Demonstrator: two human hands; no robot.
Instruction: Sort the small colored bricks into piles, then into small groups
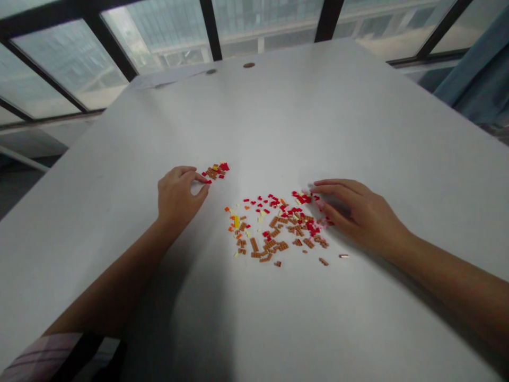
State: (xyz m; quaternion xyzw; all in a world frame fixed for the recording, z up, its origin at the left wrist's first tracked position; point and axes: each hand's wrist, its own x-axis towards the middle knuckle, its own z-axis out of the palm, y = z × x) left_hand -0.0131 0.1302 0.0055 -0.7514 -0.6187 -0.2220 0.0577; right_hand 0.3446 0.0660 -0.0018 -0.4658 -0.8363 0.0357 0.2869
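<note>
My left hand [178,192] is at the near left of a small cluster of brown, red and yellow toy bricks [214,171]. Its thumb and forefinger are pinched on a small red toy brick [209,182] at that cluster's near edge. My right hand [360,209] rests at the right edge of a wide scatter of loose toy bricks [272,245], with thumb and fingers apart beside red and pink ones. The scatter holds many brown pieces in front, red ones behind, and orange, pale yellow and yellow ones at the left.
All of this lies on a large white table [278,122]. Two round discs [248,65] are at its far edge, before dark-framed windows. A single light-topped brick [344,256] lies apart at the scatter's right. A blue-grey curtain [477,74] hangs at the far right.
</note>
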